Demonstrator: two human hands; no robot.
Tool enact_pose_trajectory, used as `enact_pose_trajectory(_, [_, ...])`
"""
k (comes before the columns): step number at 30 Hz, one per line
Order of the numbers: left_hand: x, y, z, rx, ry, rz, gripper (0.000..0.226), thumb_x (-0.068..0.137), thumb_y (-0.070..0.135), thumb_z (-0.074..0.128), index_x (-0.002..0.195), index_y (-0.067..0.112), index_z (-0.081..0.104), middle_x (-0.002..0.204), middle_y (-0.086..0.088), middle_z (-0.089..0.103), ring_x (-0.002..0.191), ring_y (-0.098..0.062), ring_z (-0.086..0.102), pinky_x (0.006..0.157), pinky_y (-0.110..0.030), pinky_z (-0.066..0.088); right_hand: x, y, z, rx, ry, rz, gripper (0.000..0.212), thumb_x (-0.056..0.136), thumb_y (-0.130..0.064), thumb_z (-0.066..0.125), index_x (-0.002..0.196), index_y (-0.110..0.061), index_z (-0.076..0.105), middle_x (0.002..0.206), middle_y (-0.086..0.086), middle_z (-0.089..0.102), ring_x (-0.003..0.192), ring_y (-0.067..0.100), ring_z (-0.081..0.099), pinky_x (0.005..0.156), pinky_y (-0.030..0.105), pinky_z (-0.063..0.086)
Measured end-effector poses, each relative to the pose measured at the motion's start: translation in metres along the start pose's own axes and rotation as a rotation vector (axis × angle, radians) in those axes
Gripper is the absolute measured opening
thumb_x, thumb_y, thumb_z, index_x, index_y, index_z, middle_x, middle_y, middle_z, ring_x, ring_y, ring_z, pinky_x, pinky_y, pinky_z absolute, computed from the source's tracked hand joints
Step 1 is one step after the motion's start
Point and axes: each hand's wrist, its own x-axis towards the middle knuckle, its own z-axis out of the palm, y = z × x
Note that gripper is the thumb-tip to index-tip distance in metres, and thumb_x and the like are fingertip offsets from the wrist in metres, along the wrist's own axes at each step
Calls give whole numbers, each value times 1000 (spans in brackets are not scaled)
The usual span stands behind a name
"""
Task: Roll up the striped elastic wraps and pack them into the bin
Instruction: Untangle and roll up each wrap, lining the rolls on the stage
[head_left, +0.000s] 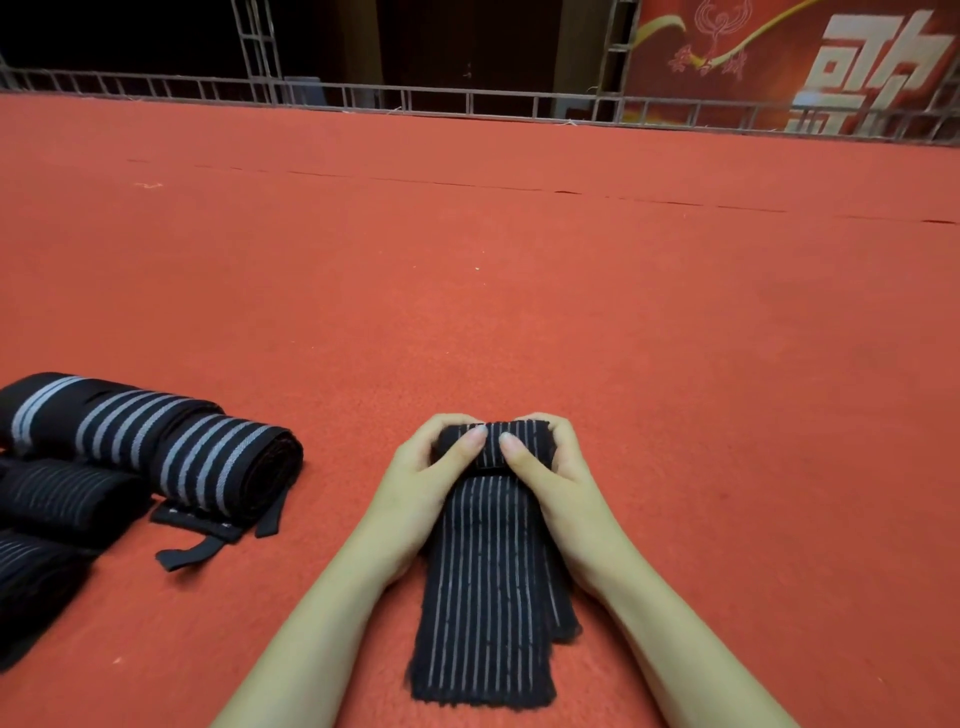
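Left grip (415, 483) and right grip (561, 478) pinch the rolled far end of the black pin-striped elastic wrap (483, 597), probably for tightness. Its near tail lies flat on the red carpet (675, 364).

The striped wrap (485, 597) was matt black knitted elastic cloth with thin pale ribs and a fuzzy near edge. The rolled wraps (223, 462) were the same dull black cloth, one with broader grey woven bands. The red carpet (519, 260) looked felt-like, matt and slightly nubbly. The railing (467, 98) was dull grey metal; the banner (779, 62) had a faint sheen.
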Motion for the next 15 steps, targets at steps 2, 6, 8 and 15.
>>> enact_pose_trajectory(2, [1,0,0,-56,34,18,26,84,32,59,102,15,64,93,2,68,86,-6,62,77,-19,49,-1,-2,1,-29,-41,17,53,77,-22,73,120,-19,42,106,-3,62,91,3,64,79,18,50])
enact_pose_trajectory(6, [1,1,-3,-84,65,17,24,87,31,57,105,16,61,95,0,68,87,-10,64,74,-21,51,0,-1,-1,-245,-80,48,67,74,-9,80,126,-23,40,112,-12,60,95,-10,61,79,6,45])
enact_pose_trajectory(8, [2,0,-6,-68,93,19,22,88,32,56,105,19,61,97,1,68,89,-10,64,79,-25,52,2,-1,-3,-224,-86,107,61,76,-9,78,123,-24,43,112,-7,62,95,-3,64,79,11,49])
enact_pose_trajectory(15, [2,2,-9,-85,54,43,20,91,24,57,109,16,62,100,2,71,92,-10,65,78,-23,52,6,-2,-14,-141,-273,187,61,71,-10,78,123,-11,48,115,7,65,104,15,66,88,27,51])
